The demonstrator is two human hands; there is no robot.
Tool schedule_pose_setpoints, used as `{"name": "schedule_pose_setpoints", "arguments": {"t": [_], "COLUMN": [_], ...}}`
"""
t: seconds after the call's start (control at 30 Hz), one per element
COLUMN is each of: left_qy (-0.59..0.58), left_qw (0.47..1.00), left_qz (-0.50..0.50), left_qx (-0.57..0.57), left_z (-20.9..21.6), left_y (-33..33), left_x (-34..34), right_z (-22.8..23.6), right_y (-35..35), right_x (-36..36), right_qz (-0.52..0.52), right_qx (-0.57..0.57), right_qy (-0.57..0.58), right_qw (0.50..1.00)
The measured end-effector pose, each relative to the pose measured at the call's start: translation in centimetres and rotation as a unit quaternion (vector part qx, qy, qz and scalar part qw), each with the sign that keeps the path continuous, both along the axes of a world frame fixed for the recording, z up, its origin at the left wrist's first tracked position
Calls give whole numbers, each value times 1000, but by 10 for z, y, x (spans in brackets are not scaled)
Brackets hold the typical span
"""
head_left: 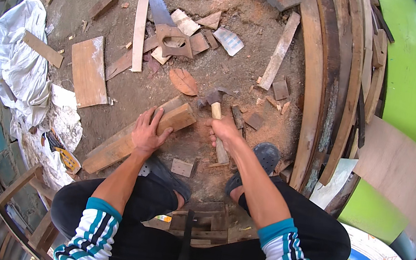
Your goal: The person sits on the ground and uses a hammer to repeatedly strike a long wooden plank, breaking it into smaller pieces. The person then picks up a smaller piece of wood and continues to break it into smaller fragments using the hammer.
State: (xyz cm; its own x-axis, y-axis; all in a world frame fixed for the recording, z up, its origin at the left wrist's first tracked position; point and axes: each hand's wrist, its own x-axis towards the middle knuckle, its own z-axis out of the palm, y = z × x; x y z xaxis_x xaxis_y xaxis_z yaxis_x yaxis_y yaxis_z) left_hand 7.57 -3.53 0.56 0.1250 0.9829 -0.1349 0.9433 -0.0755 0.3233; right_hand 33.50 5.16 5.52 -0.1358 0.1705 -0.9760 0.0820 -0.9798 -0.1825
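My right hand [223, 130] is closed round the wooden handle of a claw hammer [216, 108], whose dark metal head points away from me. My left hand [147, 130] lies with spread fingers on a thick wooden block [113, 152], which slants from lower left to upper right in front of my left foot. Another length of wood [126, 132] lies along the block's far side, partly covered by the hand. The hammer head is just right of the block's far end, apart from it. A small wood offcut [182, 167] is on the ground between my feet.
Beyond my hands lie a handsaw [158, 1], a dry brown leaf [183, 81] and several wood scraps. Long planks [306, 85] run down the right side beside a green panel [415, 75]. On the left are a plywood piece [90, 70] and a white sack [17, 58].
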Motion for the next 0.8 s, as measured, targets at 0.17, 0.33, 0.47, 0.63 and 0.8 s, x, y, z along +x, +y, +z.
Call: {"name": "schedule_pose_setpoints", "arguments": {"t": [0.17,0.33,0.47,0.63,0.8], "left_qy": [-54,-7,-54,36,80], "left_qw": [995,997,990,982,995], "left_qz": [-55,-66,-129,-166,41], "left_qx": [68,25,-24,86,35], "left_z": [16,19,36,47,44], "left_y": [-3,-14,-17,-11,-12], "left_x": [-8,-11,-22,-31,-16], "right_z": [54,91,127,172,176], "right_y": [-36,-59,-70,-92,-112], "right_x": [25,51,65,72,73], "right_qz": [-100,-96,-60,-53,-66], "right_qx": [26,47,76,90,101], "right_qy": [-41,-58,-48,-43,-48], "right_qw": [994,993,994,994,992]}}
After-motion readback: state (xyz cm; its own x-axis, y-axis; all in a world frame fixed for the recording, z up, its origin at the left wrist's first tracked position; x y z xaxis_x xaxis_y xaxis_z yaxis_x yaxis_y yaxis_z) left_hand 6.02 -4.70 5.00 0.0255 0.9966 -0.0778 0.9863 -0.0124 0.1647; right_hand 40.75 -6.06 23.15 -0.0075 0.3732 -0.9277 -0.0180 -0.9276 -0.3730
